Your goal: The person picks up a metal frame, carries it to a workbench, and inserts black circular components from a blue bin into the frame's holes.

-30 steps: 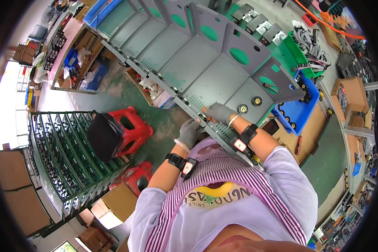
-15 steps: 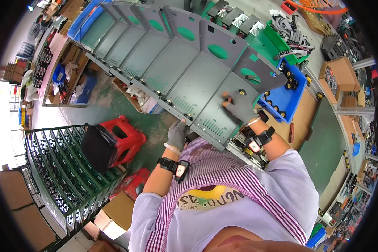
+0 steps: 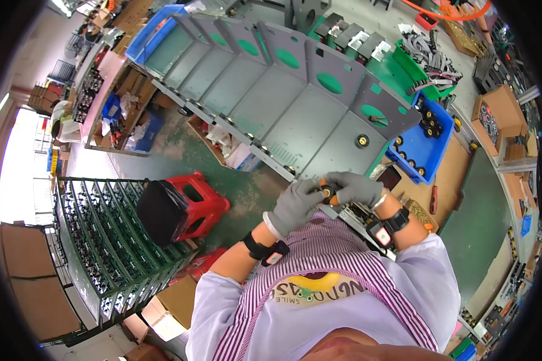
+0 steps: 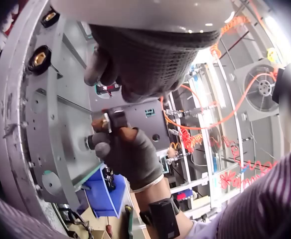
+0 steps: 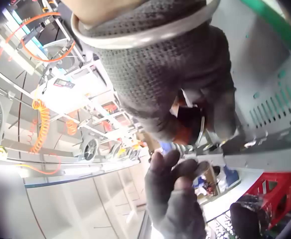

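Note:
In the head view the gloved right hand [image 3: 356, 188] pinches a small black part with a brass-coloured centre [image 3: 327, 192] at the front edge of a long grey metal housing [image 3: 328, 144]. Beside it is the gloved left hand [image 3: 294, 209]. From the left wrist, the black part [image 4: 117, 118] sits in the right fingers [image 4: 101, 149], a gap away from the loosely bent left fingers [image 4: 98, 67]. The right wrist view shows the left hand [image 5: 175, 199] just below the right hand [image 5: 170, 79]. A similar round part [image 3: 362, 141] rests on the housing floor.
Right of the housing stands a blue bin [image 3: 424, 150] of round parts, with a green bin [image 3: 408, 67] behind. A red-handled tool [image 3: 433, 200] lies on the bench. On the left are a red stool [image 3: 196, 204] and a green rack [image 3: 111, 240].
The right hand has left the housing floor, where one round part remains, and come toward the body with a black part. The left hand has let go of the front edge and moved beside it.

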`<state>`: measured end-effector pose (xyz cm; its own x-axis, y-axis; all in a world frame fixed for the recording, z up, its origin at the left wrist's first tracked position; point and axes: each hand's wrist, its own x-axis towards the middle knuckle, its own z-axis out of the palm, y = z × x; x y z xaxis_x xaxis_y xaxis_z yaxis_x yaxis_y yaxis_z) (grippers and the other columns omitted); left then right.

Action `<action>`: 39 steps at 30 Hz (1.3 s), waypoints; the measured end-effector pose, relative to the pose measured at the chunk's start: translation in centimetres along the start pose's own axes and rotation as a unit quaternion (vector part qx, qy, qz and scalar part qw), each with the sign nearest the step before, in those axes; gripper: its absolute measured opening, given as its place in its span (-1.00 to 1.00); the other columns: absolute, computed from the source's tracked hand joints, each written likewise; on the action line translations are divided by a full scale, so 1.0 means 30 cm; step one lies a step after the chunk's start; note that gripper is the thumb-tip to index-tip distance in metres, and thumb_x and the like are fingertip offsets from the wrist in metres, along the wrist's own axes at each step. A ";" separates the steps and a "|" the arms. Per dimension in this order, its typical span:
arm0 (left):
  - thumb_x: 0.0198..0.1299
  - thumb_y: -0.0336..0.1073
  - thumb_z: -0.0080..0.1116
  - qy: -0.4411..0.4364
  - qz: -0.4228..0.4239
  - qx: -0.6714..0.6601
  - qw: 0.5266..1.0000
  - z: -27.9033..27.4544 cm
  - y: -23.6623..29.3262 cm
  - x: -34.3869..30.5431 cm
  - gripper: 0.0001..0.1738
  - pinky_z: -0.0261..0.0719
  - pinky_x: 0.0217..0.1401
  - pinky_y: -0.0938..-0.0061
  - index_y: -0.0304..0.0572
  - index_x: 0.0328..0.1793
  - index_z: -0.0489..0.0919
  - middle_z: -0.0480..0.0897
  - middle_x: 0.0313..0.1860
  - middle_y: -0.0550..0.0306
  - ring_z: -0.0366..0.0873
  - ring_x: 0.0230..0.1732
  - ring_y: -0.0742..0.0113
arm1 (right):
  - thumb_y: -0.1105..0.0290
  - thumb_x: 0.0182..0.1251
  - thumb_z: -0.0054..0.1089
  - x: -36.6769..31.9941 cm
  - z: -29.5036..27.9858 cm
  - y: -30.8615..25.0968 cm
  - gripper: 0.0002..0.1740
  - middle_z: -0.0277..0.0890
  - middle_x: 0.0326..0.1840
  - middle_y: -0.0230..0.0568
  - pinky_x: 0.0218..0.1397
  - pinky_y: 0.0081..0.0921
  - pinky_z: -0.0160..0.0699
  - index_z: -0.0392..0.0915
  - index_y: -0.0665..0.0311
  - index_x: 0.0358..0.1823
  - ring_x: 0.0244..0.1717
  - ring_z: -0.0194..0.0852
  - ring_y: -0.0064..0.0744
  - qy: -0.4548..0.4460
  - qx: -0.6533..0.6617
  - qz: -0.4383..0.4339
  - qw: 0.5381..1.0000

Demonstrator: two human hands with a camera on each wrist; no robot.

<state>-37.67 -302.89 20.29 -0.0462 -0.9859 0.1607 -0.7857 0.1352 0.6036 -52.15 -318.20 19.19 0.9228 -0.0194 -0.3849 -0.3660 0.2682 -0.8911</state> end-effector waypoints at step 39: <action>0.30 -0.20 -0.13 0.115 -0.262 -0.798 0.530 0.136 -0.010 -0.098 -0.61 0.54 -0.01 0.42 -0.44 0.05 0.37 0.53 -0.10 -0.09 0.53 -0.08 0.19 | 0.33 0.07 0.12 0.020 0.168 0.056 -0.63 0.52 -0.24 -0.16 -0.17 -0.46 0.46 0.50 0.23 -0.05 -0.25 0.50 -0.24 0.285 -0.279 -0.168 0.901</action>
<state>-39.82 -300.43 16.46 0.1418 -0.9157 -0.3760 0.8777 -0.0594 0.4756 -51.61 -312.91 18.67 0.8387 -0.5445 0.0094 -0.2289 -0.3682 -0.9011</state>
